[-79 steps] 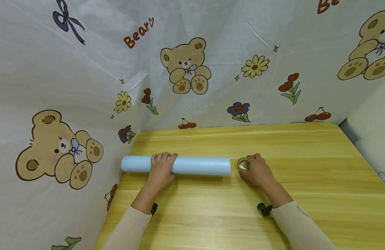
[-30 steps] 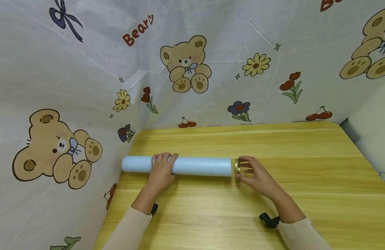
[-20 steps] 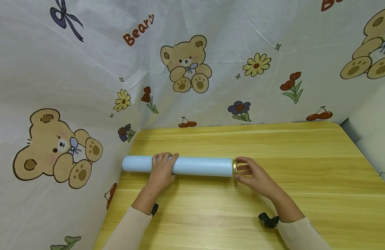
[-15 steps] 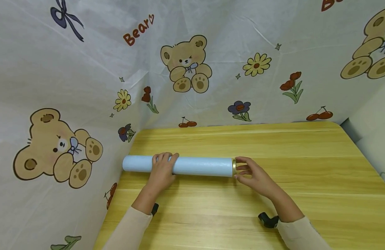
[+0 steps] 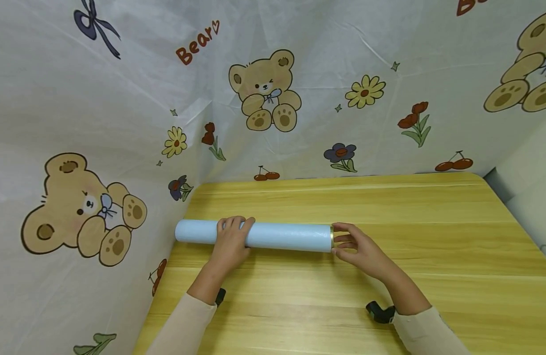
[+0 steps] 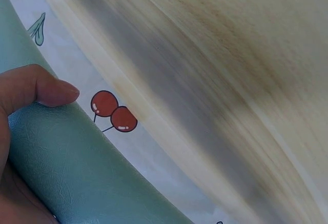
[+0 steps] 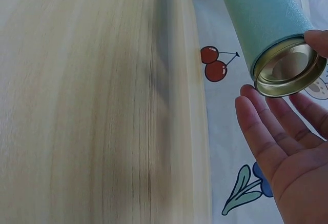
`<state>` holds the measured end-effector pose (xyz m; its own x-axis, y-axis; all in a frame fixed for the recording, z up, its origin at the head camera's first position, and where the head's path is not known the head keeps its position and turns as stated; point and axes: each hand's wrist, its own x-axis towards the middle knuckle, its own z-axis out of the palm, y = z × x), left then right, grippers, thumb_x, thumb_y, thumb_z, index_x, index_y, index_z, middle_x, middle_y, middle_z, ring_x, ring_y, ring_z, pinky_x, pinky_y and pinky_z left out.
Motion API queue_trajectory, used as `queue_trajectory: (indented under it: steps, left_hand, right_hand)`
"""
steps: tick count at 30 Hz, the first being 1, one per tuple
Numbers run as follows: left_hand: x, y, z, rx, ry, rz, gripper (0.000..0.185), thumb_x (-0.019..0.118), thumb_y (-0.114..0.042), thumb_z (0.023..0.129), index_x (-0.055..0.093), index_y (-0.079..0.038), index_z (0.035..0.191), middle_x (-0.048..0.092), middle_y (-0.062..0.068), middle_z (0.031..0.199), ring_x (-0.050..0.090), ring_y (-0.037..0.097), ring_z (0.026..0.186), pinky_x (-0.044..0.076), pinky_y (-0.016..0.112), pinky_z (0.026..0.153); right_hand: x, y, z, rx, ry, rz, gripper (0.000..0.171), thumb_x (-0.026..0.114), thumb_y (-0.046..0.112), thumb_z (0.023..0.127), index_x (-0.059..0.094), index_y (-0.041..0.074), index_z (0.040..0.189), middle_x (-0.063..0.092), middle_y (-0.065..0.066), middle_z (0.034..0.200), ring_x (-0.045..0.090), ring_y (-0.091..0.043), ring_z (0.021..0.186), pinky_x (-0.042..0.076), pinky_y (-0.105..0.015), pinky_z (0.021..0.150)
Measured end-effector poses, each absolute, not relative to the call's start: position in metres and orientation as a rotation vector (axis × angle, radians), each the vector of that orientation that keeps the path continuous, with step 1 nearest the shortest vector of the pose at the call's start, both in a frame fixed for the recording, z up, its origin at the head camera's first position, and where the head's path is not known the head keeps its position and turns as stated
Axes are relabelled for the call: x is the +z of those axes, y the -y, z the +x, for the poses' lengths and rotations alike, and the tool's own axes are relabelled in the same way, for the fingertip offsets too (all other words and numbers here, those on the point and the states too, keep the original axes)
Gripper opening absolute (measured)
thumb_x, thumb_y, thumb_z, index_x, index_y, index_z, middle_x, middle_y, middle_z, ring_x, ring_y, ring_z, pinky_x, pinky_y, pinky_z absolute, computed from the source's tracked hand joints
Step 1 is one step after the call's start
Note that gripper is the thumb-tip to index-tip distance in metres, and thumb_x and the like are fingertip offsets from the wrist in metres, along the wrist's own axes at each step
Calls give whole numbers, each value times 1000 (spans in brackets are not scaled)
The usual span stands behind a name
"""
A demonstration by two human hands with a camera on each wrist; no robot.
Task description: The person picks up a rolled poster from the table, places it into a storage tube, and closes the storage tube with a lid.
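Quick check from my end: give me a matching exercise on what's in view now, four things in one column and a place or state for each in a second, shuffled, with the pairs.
Things:
1. light blue tube
2. gold metal cap
3. left hand
4. right hand

Places or states:
A. fingers straight, beside the tube's capped end
B. lying lengthwise on the wooden table
C. resting on top of the tube, fingers curled over it
D. seated in the tube's right end

Pairs: 1-B, 2-D, 3-C, 4-A
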<state>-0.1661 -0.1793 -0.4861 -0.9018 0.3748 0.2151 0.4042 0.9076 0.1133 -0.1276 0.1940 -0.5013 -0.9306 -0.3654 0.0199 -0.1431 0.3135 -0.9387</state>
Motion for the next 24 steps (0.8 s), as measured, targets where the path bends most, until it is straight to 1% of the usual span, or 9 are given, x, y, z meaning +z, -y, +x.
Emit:
queue_trajectory:
  steps: [3, 6, 10, 12, 15, 18, 21, 24]
  left_hand:
    - [-487, 180, -166, -221, 2876, -593, 79, 91, -16, 71, 55, -19, 141, 58, 11, 132, 51, 34, 126, 29, 56, 112]
    - [-487, 180, -167, -221, 2873, -600, 79, 91, -16, 71, 55, -19, 141, 58, 11, 132, 51, 34, 126, 29, 56, 111]
    - [-487, 179, -166, -222, 2874, -605, 79, 92, -16, 70, 55, -19, 140, 59, 11, 132, 51, 34, 126, 29, 56, 111]
    - [-487, 178, -166, -216, 2875, -606, 79, 92, -17, 70, 55, -19, 140, 59, 11, 132, 51, 34, 126, 30, 56, 111]
    - [-487, 177, -166, -210, 2876, -605, 80, 93, -18, 70, 55, -19, 141, 59, 11, 132, 51, 34, 126, 30, 56, 111]
    - [-487, 176, -165, -205, 2880, -601, 81, 93, -19, 70, 54, -20, 141, 58, 11, 133, 51, 34, 127, 30, 56, 112]
    - [-487, 175, -165, -216, 2878, -601, 81, 93, -19, 70, 54, -20, 141, 58, 11, 133, 51, 34, 126, 30, 56, 111]
    - [-486, 173, -165, -226, 2873, -606, 80, 93, -18, 70, 55, -19, 141, 58, 11, 132, 52, 34, 126, 30, 56, 111]
  right_hand:
    - [-502, -195, -128, -1715, -2329, -492, 67, 71, 23, 95, 39, 16, 153, 42, -14, 152, 57, -41, 128, 54, -21, 95]
    - [-504, -194, -128, -1787, -2253, -508, 68, 71, 18, 95, 37, 16, 155, 39, -17, 152, 54, -46, 131, 55, -22, 94]
    - [-506, -188, -128, -1868, -2181, -482, 67, 70, 15, 96, 36, 9, 153, 37, -22, 150, 51, -49, 130, 57, -25, 92]
    - [-506, -184, -129, -1894, -2164, -445, 64, 69, 16, 96, 36, 6, 150, 38, -23, 148, 50, -47, 130, 58, -26, 90]
    - [-507, -177, -130, -1926, -2156, -370, 60, 69, 18, 96, 37, 6, 145, 42, -21, 144, 51, -42, 127, 59, -28, 89]
    - [-506, -171, -131, -1927, -2178, -317, 60, 69, 21, 97, 37, 8, 146, 44, -20, 140, 52, -37, 124, 58, -28, 88]
    - [-506, -163, -132, -1897, -2226, -258, 61, 69, 23, 97, 37, 12, 148, 44, -20, 138, 54, -36, 121, 58, -29, 88]
    - [-504, -156, -131, -1850, -2288, -185, 63, 70, 29, 97, 37, 14, 148, 45, -21, 138, 54, -36, 118, 57, -32, 87]
